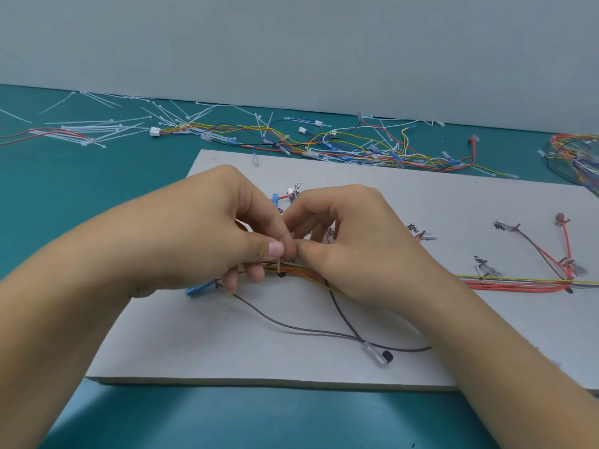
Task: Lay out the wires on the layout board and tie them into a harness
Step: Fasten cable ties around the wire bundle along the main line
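A grey layout board [227, 348] lies on the teal table. A bundle of red, yellow and orange wires [505, 281] runs across it from the right edge to the middle. My left hand [207, 231] and my right hand [359, 241] meet over the bundle's left end. Both pinch a thin white cable tie [279, 266] that stands up from the wires between the thumbs. A blue terminal [196, 290] pokes out below my left hand. A black wire [343, 315] and a grey wire [291, 325] hang loose toward the board's front, ending at a clear terminal [376, 353].
Loose white cable ties [107, 131] are scattered at the back left of the table. A tangle of coloured wires [340, 144] lies behind the board, and another heap [577, 153] at the far right. Branch wires with terminals [564, 251] lie on the board's right side.
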`<state>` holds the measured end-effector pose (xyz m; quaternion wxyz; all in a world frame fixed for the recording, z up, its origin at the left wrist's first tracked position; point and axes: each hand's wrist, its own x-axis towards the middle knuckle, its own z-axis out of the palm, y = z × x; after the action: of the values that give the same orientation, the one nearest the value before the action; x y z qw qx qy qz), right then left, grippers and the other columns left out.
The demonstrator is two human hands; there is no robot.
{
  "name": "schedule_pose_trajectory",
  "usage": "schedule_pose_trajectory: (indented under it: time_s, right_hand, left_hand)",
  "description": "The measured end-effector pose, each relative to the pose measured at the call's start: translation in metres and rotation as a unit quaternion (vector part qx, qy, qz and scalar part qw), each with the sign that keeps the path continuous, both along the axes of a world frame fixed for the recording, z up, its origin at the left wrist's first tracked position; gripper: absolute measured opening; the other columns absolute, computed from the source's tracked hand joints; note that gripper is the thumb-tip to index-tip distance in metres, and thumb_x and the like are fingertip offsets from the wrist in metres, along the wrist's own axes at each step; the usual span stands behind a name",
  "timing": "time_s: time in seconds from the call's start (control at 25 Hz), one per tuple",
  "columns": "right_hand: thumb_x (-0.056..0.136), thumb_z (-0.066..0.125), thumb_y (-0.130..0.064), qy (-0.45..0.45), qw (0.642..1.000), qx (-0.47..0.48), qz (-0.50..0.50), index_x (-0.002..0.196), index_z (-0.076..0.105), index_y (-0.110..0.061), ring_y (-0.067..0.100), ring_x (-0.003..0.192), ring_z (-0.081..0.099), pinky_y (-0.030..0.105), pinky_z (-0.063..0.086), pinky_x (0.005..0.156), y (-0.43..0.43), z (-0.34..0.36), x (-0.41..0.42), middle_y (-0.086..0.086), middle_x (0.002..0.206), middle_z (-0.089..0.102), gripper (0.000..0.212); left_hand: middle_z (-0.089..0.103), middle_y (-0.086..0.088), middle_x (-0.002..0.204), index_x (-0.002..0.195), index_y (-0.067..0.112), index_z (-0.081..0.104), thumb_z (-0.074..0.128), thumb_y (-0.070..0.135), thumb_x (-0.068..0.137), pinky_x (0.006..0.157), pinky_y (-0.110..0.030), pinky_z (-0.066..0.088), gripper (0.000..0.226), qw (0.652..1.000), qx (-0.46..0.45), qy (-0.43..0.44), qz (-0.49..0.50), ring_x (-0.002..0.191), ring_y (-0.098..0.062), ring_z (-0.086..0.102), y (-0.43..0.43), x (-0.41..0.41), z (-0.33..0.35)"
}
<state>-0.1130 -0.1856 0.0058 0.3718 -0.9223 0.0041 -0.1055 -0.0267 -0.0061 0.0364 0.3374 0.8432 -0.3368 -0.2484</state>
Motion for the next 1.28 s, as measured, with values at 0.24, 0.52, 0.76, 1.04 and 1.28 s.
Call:
schedule_pose_trajectory:
  time_s: [0.24, 0.52, 0.76, 1.04, 1.28]
  right_hand:
    - [0.084, 0.071, -0.009, 0.02, 1.0, -0.004, 0.015, 0.088, 0.073, -0.029, 0.008, 0.066, 0.063, 0.014, 0.044, 0.055, -0.002, 0.001, 0.0, -0.018, 0.077, 0.073, 0.021]
    - [0.084, 0.075, -0.012, 0.04, 0.998, 0.05, -0.014, 0.087, 0.071, -0.026, 0.003, 0.064, 0.067, 0.021, 0.047, 0.06, -0.003, 0.0, 0.0, -0.017, 0.073, 0.076, 0.015]
    - [0.081, 0.081, -0.01, 0.032, 0.998, 0.048, -0.01, 0.077, 0.074, -0.024, 0.001, 0.062, 0.066, 0.011, 0.043, 0.056, -0.005, 0.003, 0.0, -0.011, 0.07, 0.075, 0.016]
    - [0.081, 0.083, -0.006, 0.058, 0.992, 0.113, -0.011, 0.079, 0.078, -0.018, 0.006, 0.056, 0.065, 0.024, 0.053, 0.056, -0.01, 0.007, 0.001, -0.004, 0.066, 0.074, 0.013]
    - [0.083, 0.081, -0.005, 0.068, 0.99, 0.123, -0.001, 0.081, 0.078, -0.018, 0.004, 0.057, 0.065, 0.021, 0.051, 0.056, -0.012, 0.007, 0.0, -0.005, 0.066, 0.074, 0.014]
  left_hand:
    - [0.078, -0.009, 0.076, 0.079, 0.023, 0.082, 0.071, 0.007, 0.094, 0.054, -0.026, 0.054, 0.025, 0.998, -0.049, 0.042, 0.009, 0.059, -0.019, 0.067, -0.004, 0.002, -0.004]
    - [0.075, -0.015, 0.066, 0.078, 0.013, 0.078, 0.082, 0.008, 0.08, 0.048, -0.024, 0.053, 0.007, 0.994, -0.059, 0.085, 0.039, 0.051, -0.018, 0.063, -0.007, 0.001, -0.007]
    - [0.075, -0.013, 0.067, 0.077, 0.013, 0.079, 0.08, 0.01, 0.081, 0.049, -0.029, 0.055, 0.005, 0.995, -0.051, 0.077, 0.046, 0.053, -0.021, 0.063, -0.007, 0.001, -0.007]
    - [0.072, -0.008, 0.061, 0.074, 0.014, 0.079, 0.076, 0.007, 0.083, 0.049, -0.027, 0.054, 0.011, 0.995, -0.051, 0.06, 0.056, 0.05, -0.016, 0.06, -0.009, 0.0, -0.008]
    - [0.066, -0.007, 0.054, 0.075, 0.014, 0.079, 0.077, 0.009, 0.082, 0.044, -0.027, 0.047, 0.009, 0.995, -0.065, 0.048, 0.059, 0.044, -0.014, 0.052, -0.01, 0.0, -0.01]
